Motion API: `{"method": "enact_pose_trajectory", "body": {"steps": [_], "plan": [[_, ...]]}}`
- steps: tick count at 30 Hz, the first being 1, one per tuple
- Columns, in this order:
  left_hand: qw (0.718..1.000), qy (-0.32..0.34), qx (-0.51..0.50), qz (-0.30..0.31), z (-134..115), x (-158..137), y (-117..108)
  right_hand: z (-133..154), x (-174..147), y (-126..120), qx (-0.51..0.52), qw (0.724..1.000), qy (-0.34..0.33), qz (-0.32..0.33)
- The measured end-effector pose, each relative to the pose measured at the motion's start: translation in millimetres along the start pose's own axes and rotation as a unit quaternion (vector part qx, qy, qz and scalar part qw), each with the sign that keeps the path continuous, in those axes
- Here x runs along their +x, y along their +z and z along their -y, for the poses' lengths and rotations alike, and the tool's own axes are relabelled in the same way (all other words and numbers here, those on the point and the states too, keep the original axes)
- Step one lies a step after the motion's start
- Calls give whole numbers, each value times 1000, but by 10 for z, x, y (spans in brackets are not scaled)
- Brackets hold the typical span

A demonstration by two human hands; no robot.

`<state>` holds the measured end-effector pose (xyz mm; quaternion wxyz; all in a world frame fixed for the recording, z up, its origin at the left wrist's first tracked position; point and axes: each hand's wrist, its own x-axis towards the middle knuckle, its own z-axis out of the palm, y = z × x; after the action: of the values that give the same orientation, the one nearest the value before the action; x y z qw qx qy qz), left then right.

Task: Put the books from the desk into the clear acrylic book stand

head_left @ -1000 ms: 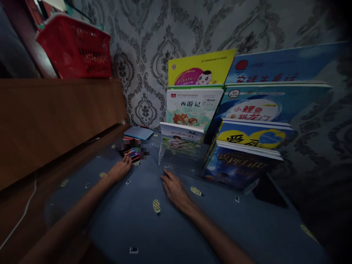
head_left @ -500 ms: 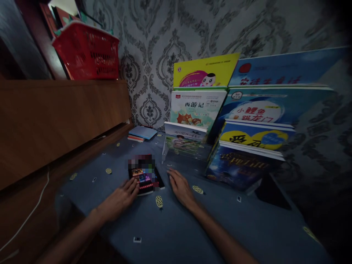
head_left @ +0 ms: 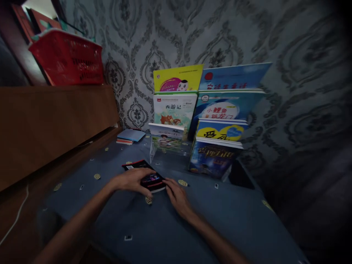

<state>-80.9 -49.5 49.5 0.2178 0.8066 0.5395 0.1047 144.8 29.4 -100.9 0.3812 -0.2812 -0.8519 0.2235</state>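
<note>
A dark book point(head_left: 152, 185) with a colourful picture and red lettering lies flat on the blue tablecloth. My left hand point(head_left: 134, 179) spreads across its left part, thumb apart from the fingers near the front edge, covering much of the cover. Stretched out, the fingers of my right hand point(head_left: 177, 194) touch the book's right edge. Both hands look open. Whether more than one book lies in this pile I cannot tell.
Behind the hands, a clear stand point(head_left: 152, 152) holds several books in tiers, including a white book point(head_left: 173, 112) and a dark blue book point(head_left: 213, 157). A small book stack point(head_left: 130, 135) lies at the back left. A red basket point(head_left: 68, 58) sits on the wooden cabinet point(head_left: 55, 124).
My left hand has moved from the book's left edge onto its cover, and my right hand has come to its right edge. The dark books, fanned before, look more aligned. My view has shifted.
</note>
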Motion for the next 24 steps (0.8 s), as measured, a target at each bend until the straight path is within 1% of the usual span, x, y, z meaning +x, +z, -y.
{"method": "enact_pose_trajectory", "body": {"steps": [2, 3, 4, 5, 6, 7, 8, 9, 10, 11, 12, 13, 15, 17, 18, 19, 21, 23, 24], "plan": [[991, 31, -74, 106, 7, 164, -117, 43, -50, -64, -4, 1000, -2, 13], [983, 33, -107, 148, 19, 229, -157, 62, -69, -85, -8, 1000, -6, 20], [978, 23, -128, 165, 42, 287, -190, 81, -84, -98, -13, 999, -13, 27], [980, 3, -133, 146, 75, 340, -221, 96, -94, -104, -21, 999, -20, 32], [989, -24, -121, 87, 118, 395, -254, 107, -101, -104, -29, 999, -26, 33], [994, -51, -99, -5, 169, 454, -292, 113, -104, -100, -38, 998, -33, 33], [987, -74, -74, -122, 222, 521, -335, 115, -105, -93, -45, 998, -41, 31], [964, -89, -66, -241, 273, 596, -382, 114, -104, -84, -51, 997, -47, 31], [936, -90, -83, -331, 315, 679, -431, 111, -102, -75, -55, 997, -52, 30], [910, -79, -120, -389, 346, 767, -480, 109, -100, -68, -59, 996, -55, 28], [890, -63, -162, -421, 362, 857, -526, 108, -98, -63, -63, 996, -55, 27], [879, -43, -202, -431, 366, 946, -567, 110, -96, -61, -66, 996, -54, 28], [871, -9, -253, -421, 349, 1112, -630, 121, -89, -64, -70, 996, -44, 32], [868, 11, -272, -415, 327, 1258, -675, 136, -81, -72, -71, 996, -34, 41], [863, 12, -276, -423, 325, 1326, -695, 141, -77, -75, -71, 996, -32, 46], [856, 6, -277, -435, 330, 1392, -717, 144, -75, -76, -70, 996, -29, 49], [845, -28, -274, -459, 360, 1516, -770, 141, -74, -74, -69, 996, -28, 53], [844, -60, -249, -472, 400, 1624, -829, 133, -79, -68, -71, 996, -30, 49], [847, -65, -230, -475, 416, 1668, -854, 130, -82, -65, -72, 996, -32, 46]]}}
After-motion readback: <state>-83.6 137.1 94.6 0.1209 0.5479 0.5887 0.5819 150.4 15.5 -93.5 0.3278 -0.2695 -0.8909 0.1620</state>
